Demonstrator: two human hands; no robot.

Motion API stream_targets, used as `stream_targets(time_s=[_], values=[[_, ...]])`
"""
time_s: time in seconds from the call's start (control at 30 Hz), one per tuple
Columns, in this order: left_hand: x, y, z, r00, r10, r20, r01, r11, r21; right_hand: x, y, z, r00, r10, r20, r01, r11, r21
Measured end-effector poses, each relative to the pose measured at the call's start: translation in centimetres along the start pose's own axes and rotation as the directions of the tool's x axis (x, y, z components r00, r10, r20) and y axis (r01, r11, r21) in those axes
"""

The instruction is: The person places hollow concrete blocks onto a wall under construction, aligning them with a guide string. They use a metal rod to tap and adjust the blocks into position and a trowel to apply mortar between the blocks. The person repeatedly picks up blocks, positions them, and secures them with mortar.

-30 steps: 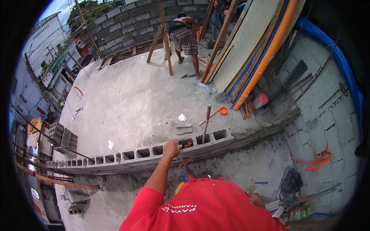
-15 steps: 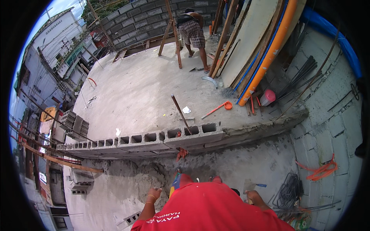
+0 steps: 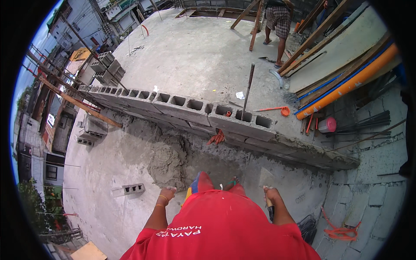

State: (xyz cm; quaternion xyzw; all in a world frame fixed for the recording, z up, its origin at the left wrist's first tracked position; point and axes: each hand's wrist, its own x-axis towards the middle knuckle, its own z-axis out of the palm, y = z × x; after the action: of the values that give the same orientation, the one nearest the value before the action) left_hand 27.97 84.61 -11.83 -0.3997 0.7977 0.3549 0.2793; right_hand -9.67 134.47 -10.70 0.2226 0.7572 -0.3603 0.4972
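- Trowel is in our right hand; the fingers are closed around its handle, and the flat blade points up and away from us over the grey slab.
- Our left hand is loosely curled and holds nothing; it hangs just beside the mound of wet mortar.
- The mortar lies on the slab, at the foot of the row of hollow concrete blocks.
- A steel bar stands upright out of one block near the right end of the row.
- A single loose block lies on the slab to our left, well apart from the wall.
- Another person stands at the far edge of the upper slab, near the leaning boards and the orange pipe.
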Motion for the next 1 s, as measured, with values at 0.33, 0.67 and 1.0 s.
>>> stream_targets(time_s=[0.33, 0.67, 1.0], values=[[-6.2, -6.6, 4.1, 0.926, -0.335, -0.176, 0.091, 0.649, -0.755, -4.5, 2.7, -1.9, 0.99, 0.042, -0.138, -0.096, 0.906, -0.412], [-21.6, -25.2, 24.6, 0.987, -0.148, -0.059, 0.156, 0.971, 0.183, -6.4, -7.6, 23.0, 0.957, 0.064, 0.281, 0.179, 0.633, -0.754], [-20.3, -24.5, 24.6, 0.776, -0.602, 0.188, 0.423, 0.277, -0.863, -17.8, -10.3, 38.5, 0.641, -0.076, 0.764, 0.715, 0.42, -0.558]])
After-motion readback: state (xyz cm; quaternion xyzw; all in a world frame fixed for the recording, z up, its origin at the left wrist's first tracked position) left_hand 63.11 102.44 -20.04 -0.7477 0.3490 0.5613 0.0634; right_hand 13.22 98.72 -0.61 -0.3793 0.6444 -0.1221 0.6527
